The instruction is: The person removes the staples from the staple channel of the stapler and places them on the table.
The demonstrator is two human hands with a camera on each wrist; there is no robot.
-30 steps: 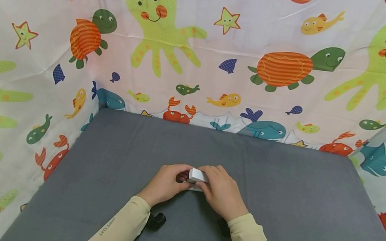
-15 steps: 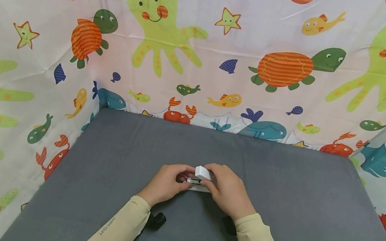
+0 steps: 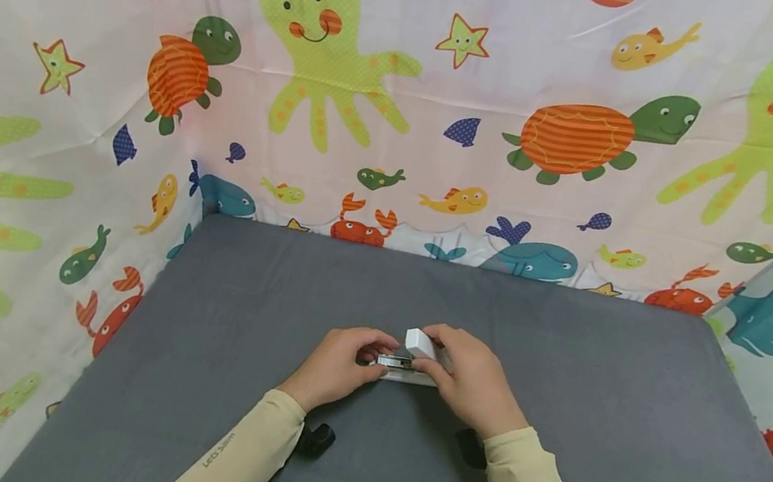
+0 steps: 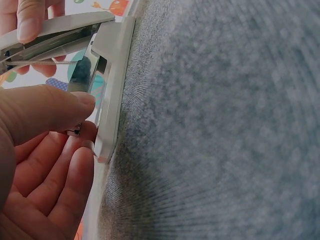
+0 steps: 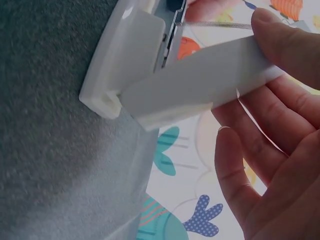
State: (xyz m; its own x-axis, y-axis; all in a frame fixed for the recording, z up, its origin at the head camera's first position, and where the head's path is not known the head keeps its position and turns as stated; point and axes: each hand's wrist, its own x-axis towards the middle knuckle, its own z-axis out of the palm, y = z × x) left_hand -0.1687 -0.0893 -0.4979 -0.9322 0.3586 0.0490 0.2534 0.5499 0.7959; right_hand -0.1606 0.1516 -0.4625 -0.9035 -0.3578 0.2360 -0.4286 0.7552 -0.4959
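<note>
A white stapler (image 3: 409,377) sits on the grey cloth with its top arm (image 3: 419,343) swung up, baring the metal staple channel (image 3: 392,361). My left hand (image 3: 337,364) pinches the front end of the stapler, thumb (image 4: 55,107) on the near side and fingers beyond. My right hand (image 3: 474,377) grips the raised top arm between thumb and fingers. In the right wrist view a thin spring (image 5: 215,24) stretches from the channel to that arm. Whether staples lie in the channel is hidden.
Grey cloth (image 3: 259,280) covers the table all round the stapler. A fabric backdrop (image 3: 375,121) printed with sea animals stands at the back and sides. Black wrist mounts (image 3: 317,440) hang below both wrists, near the cloth.
My right hand has moved right and slightly up, swinging the stapler's top arm further open, so more of the metal channel shows. The left hand has stayed nearly still.
</note>
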